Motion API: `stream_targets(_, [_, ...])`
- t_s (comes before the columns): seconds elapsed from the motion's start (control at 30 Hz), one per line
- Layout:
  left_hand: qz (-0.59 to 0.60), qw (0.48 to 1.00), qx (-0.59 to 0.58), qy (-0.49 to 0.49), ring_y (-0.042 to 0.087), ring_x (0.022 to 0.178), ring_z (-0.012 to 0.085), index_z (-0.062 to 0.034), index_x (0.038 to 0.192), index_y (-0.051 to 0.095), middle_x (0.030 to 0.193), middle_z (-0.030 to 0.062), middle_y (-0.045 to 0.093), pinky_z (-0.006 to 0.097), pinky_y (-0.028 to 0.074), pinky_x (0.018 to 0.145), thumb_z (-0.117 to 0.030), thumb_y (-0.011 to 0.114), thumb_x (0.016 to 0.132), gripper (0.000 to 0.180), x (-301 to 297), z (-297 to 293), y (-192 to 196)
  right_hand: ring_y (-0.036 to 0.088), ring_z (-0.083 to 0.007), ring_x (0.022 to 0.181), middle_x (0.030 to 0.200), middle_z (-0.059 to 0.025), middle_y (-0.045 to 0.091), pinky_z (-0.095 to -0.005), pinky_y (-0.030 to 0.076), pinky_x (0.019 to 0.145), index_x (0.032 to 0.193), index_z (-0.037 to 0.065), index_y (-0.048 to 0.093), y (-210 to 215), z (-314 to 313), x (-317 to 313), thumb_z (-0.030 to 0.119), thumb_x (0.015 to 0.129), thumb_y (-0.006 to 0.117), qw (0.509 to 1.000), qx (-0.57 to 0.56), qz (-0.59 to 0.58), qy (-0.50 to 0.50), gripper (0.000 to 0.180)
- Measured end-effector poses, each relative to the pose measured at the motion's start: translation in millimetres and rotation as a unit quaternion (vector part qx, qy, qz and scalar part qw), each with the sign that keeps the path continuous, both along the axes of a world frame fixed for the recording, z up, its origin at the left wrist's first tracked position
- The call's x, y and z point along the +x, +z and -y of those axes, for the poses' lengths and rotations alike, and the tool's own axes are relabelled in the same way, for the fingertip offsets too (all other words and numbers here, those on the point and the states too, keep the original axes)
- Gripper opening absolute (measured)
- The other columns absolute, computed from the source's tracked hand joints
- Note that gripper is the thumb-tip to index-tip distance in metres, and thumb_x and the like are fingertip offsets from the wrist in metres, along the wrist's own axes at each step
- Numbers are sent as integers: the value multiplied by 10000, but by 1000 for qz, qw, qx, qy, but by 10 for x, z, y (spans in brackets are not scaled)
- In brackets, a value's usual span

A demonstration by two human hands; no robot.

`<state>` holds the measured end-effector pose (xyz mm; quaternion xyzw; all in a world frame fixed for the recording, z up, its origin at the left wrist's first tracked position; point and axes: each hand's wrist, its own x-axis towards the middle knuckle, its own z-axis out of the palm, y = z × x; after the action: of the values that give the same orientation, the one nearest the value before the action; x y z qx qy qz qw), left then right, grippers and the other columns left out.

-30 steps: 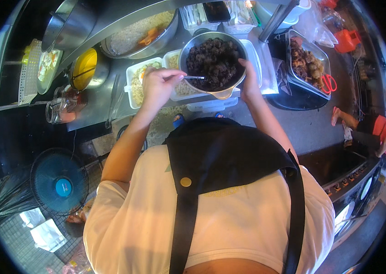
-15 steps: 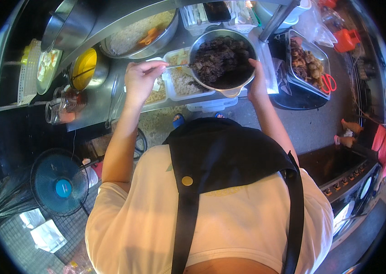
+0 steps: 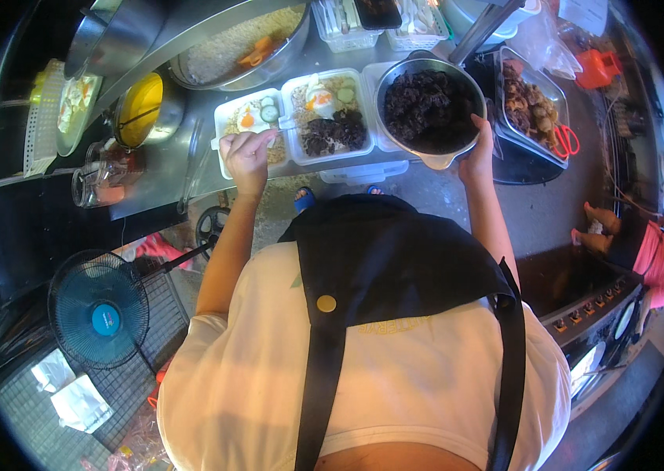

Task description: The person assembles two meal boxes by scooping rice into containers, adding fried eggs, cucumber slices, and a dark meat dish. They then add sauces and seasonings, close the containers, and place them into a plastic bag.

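Note:
My right hand point(image 3: 476, 149) grips the rim of a metal pot point(image 3: 443, 159), which is tilted towards me. Dark, blackish chopped food point(image 3: 426, 106) fills much of it. Fingers pinched, my left hand point(image 3: 247, 157) holds a thin metal spoon point(image 3: 279, 131) over the left-hand takeaway box point(image 3: 220, 143); most of the spoon is hard to make out. That white box contains rice, a fried egg and cucumber slices. Beside it, the middle takeaway box point(image 3: 293, 147) has rice, egg, cucumber and a heap of the dark food point(image 3: 333, 135). The pot partly hides a third box point(image 3: 371, 76).
A big bowl of rice point(image 3: 238, 59) stands behind the boxes. To the left are a pot of yellow liquid point(image 3: 142, 114) and glass jars point(image 3: 98, 184). A tray of cooked meat point(image 3: 532, 102) with red-handled scissors point(image 3: 566, 141) sits right. A fan point(image 3: 100, 310) stands lower left.
The pot has moved right, away from above the middle box. Dark food now lies on that box's rice. My left hand has drawn slightly back, and the spoon has left the pot.

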<state>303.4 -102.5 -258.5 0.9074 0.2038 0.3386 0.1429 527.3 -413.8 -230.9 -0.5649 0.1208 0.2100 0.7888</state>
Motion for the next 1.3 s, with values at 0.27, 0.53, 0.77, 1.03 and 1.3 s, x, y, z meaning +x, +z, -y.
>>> stream_targets(0.27, [61,998,-24,-4,467,727,188,-199,853,757,700,-37,619,298,372,745,-102,742,697,184,182,38,675,533,-266,1056,1152,-130,576,-370,386,968,1191,16,525,-178,-36,-8,368,838,571,998,29,-43,44,501])
stream_targets(0.53, [41,987,126,-86,452,690,182,-254,843,756,627,-45,526,319,350,673,-143,740,688,192,586,546,1054,510,-231,1044,1111,-113,579,-343,357,951,1146,13,553,70,-501,-328,334,833,584,993,5,25,117,449])
stream_targets(0.77, [-53,988,12,-147,451,678,197,-238,816,754,583,-29,529,326,352,658,-153,747,680,160,456,605,1080,533,-226,1029,1081,-101,597,-349,389,941,1150,18,554,182,-608,-321,315,836,575,991,59,-63,105,433])
stream_targets(1.03, [-147,938,-309,-60,561,597,109,-148,886,757,697,26,688,241,435,622,-166,727,788,104,564,485,1128,537,-219,1030,1091,-100,595,-345,394,943,1155,18,552,169,-551,-217,334,846,574,988,79,-48,123,442])
stream_targets(1.3, [-93,930,-343,-93,613,640,99,-125,901,751,754,52,710,227,456,627,-145,714,800,110,534,161,1201,517,-208,1047,1089,-78,560,-357,422,902,1162,32,545,156,-423,-161,369,856,548,997,4,-26,79,455])
